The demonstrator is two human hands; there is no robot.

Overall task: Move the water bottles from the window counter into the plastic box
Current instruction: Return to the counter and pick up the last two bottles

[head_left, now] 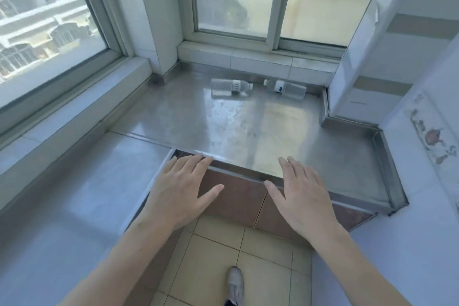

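Observation:
Two clear water bottles lie on their sides at the back of the steel window counter (248,126), just under the window ledge. The left bottle (229,85) points its white cap to the right. The right bottle (285,88) points its cap to the left, so the caps nearly face each other. My left hand (181,191) and my right hand (301,199) are stretched out, palms down and fingers spread, over the counter's front edge, well short of the bottles. Neither hand holds anything. No plastic box is in view.
A grey stone sill (74,181) runs along the left under a large window. A white pillar (156,15) stands between the windows, and a white wall (372,45) juts in on the right. Tiled floor (223,256) and my shoe (235,283) lie below.

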